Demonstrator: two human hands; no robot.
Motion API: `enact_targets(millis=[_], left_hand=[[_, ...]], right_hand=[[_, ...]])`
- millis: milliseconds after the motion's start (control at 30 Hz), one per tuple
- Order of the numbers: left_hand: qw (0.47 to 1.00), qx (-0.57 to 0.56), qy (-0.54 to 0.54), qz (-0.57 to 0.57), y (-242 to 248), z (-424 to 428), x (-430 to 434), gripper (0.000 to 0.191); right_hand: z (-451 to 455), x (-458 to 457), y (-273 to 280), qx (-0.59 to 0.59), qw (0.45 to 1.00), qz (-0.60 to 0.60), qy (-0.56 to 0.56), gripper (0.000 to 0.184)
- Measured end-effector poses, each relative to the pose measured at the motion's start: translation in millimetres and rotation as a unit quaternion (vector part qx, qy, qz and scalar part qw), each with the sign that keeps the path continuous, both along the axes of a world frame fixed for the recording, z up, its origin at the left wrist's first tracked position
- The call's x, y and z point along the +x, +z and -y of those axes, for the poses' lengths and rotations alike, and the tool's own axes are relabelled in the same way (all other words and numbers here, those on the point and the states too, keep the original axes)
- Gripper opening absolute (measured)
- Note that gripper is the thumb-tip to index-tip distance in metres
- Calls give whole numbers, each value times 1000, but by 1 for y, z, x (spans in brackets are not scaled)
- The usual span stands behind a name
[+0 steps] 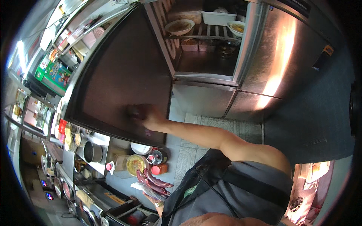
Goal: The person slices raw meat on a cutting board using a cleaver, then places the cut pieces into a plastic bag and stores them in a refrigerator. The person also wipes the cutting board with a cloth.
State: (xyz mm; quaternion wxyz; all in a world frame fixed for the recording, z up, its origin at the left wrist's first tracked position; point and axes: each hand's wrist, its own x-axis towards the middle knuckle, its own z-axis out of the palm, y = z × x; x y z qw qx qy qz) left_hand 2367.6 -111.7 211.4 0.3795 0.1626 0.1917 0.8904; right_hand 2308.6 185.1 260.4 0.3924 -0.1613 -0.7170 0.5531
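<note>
My left hand point(151, 197), a watch at its wrist, holds up several long pieces of dark red raw meat point(155, 182) on something pale, a dish or a plastic bag; which one I cannot tell. My right arm reaches out across the dark inner side of an open refrigerator door point(121, 73). My right hand point(151, 120) is blurred in front of this door, with a dark shape at its fingers; whether it holds that or touches the door is unclear.
Bowls point(180, 27) and a white tub point(219, 18) stand inside the steel refrigerator point(234, 82). Beyond my left hand are a container of yellowish food point(136, 165), a dark bottle point(158, 157) and a red-lidded jar point(159, 169). A deep pot point(92, 152) sits on a steel counter point(105, 154).
</note>
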Motion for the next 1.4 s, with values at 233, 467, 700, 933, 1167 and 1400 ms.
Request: enact_targets(millis=[233, 467, 700, 933, 1167, 1400], left_hand=[[999, 9, 21, -32, 6, -12, -3, 89], [998, 13, 2, -56, 3, -119, -25, 88], [999, -47, 15, -7, -16, -244, -57, 86], [980, -157, -84, 85, -98, -334, -119, 83], [929, -117, -307, 169, -56, -453, -147, 58], [936, -153, -317, 20, 56, -550, -105, 42]], right_hand=[[-43, -233, 4, 90, 995, 39, 19, 40], [-176, -300, 26, 77, 988, 115, -62, 42], [-284, -174, 4, -130, 969, 67, 201, 30], [-424, 26, -190, -79, 932, 337, -109, 21], [-390, 102, -90, -10, 945, 308, -113, 63], [-287, 97, 59, 214, 936, 174, -220, 77]])
